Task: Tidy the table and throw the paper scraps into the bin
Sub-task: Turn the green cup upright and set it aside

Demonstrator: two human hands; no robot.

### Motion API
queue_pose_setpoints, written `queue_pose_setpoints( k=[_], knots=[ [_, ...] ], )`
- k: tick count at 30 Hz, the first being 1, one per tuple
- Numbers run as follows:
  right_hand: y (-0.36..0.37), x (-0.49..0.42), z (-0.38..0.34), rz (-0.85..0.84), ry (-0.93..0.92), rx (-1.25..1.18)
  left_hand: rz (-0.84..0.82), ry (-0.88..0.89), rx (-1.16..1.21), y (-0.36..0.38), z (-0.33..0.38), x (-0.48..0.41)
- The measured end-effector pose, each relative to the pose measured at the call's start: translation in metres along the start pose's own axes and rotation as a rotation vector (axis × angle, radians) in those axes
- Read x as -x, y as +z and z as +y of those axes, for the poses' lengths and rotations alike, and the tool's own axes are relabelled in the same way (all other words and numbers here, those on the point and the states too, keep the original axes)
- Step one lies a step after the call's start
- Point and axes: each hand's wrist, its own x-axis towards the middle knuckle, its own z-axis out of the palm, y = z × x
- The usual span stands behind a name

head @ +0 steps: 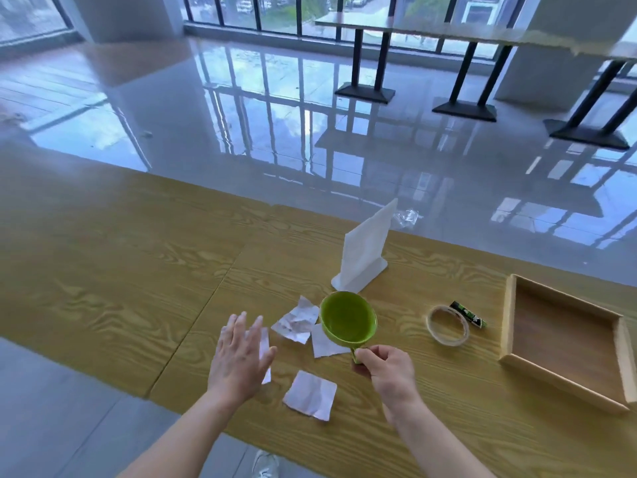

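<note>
On the wooden table [120,257], near its front edge, I see 4 paper scraps: a crumpled one [296,320] just left of the green cup, a flat one [325,345] partly under the cup, a square one [310,395] nearest me, and a strip [265,346] mostly hidden behind my left hand. My left hand [238,360] hovers over that strip with the palm down and the fingers spread and released, grasping nothing. My right hand [386,369] pinches the handle of the green cup [348,320], fingers clenched around it, and the cup is tilted so that its empty inside faces the camera; I cannot tell whether it touches the table. Just behind the cup stands a white napkin holder [365,250] with napkins upright in it. To the right lie a roll of tape [448,326] and, just beside it, a small dark tube [468,313]. Further right sits an open wooden tray [510,322]. Beyond the table's far edge, a bit of clear plastic wrap [406,217] lies on the glossy floor [241,125].
</note>
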Motion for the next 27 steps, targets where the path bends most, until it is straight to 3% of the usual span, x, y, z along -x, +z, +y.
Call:
queue_pose_setpoints(
  k=[8,17,27],
  knots=[
    [0.1,-0.033,-0.019,-0.027,0.038,-0.025,-0.036,-0.084,0.025,-0.006,-0.079,-0.057],
    [0.165,-0.079,-0.034,0.023,0.066,-0.08,-0.079,0.092,-0.018,0.02,-0.104,-0.109],
    [0.201,-0.122,-0.046,0.1,0.084,-0.1,0.037,0.152,0.026,0.035,-0.108,-0.11]
  ],
)
